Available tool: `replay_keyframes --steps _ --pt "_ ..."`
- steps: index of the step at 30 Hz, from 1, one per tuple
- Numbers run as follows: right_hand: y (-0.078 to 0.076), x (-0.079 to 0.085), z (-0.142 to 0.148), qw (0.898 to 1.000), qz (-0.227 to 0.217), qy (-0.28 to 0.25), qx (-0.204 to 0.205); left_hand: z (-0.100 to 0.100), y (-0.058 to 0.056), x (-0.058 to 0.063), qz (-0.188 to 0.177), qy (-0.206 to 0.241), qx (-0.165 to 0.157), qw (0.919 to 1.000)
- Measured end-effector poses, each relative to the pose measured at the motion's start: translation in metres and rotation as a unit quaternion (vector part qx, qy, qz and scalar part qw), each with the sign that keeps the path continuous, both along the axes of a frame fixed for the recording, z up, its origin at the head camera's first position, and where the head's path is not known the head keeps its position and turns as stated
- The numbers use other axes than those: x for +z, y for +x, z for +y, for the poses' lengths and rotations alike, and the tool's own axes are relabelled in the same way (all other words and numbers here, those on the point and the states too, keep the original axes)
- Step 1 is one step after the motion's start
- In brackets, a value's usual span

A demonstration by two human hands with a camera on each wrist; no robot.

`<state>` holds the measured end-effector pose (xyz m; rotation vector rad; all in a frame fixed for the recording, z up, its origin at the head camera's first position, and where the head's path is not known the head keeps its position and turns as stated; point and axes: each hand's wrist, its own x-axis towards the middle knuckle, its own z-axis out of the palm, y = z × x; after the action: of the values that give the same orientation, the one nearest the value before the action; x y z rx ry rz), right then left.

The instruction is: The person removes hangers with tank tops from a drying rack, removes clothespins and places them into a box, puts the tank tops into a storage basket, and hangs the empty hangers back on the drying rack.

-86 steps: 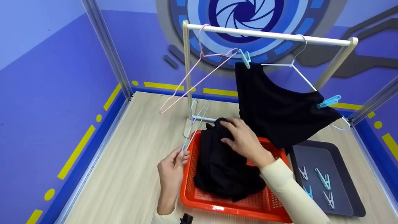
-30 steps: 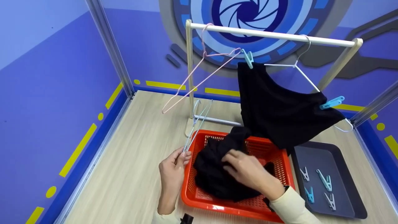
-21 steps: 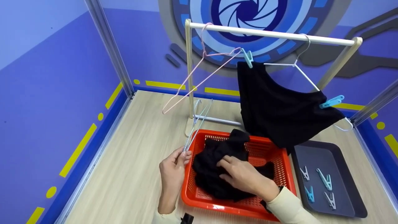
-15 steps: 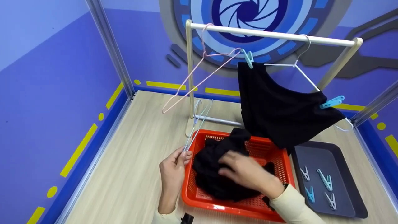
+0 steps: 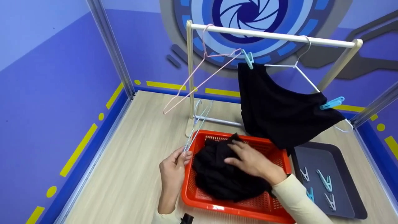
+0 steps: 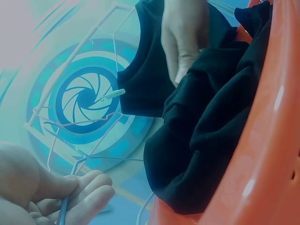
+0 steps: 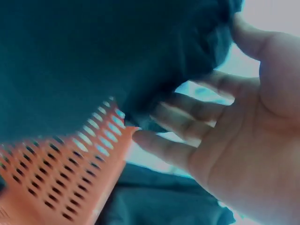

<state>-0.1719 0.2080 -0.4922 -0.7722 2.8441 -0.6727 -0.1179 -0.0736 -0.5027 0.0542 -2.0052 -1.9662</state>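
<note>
My left hand pinches a light blue wire hanger between thumb and fingers, beside the basket's left rim; the left wrist view shows its wire under the thumb. A bunched black garment lies in the orange-red plastic basket. Over it, my right hand touches the cloth with fingers spread and fairly straight. In the right wrist view the fingertips of that hand meet the edge of the black cloth, and the palm is bare.
Behind the basket stands a rack bearing a pink hanger and a white hanger. A black garment hangs there with a mint clothespin and a blue clothespin. A grey tray at right holds several clothespins.
My right hand has shifted up and right over the garment and its fingers have spread. The raised fold at the garment's far end has sunk. My left hand stays with the hanger.
</note>
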Motion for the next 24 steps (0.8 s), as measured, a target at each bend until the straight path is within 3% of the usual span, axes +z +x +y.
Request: replay_keyframes --steps 6,11,16,21,24 --pt "0.002 -0.011 -0.006 0.998 -0.067 0.010 -0.005 0.002 0.000 0.000 -0.001 -0.005 0.001 1.0000" --pt "-0.001 -0.015 -0.008 0.997 -0.081 0.013 -0.010 0.003 0.001 -0.001 0.000 -0.009 0.001 1.0000" --pt "0.004 -0.010 -0.005 0.998 -0.045 -0.001 -0.033 0.002 0.003 -0.002 -0.001 -0.004 0.000 1.0000" --pt "0.017 0.011 0.019 0.995 0.013 -0.029 -0.089 0.002 0.004 -0.002 -0.002 0.003 -0.008 1.0000" --pt "0.029 0.024 0.041 0.991 0.051 -0.016 -0.122 0.001 0.003 -0.002 0.000 0.003 -0.009 1.0000"
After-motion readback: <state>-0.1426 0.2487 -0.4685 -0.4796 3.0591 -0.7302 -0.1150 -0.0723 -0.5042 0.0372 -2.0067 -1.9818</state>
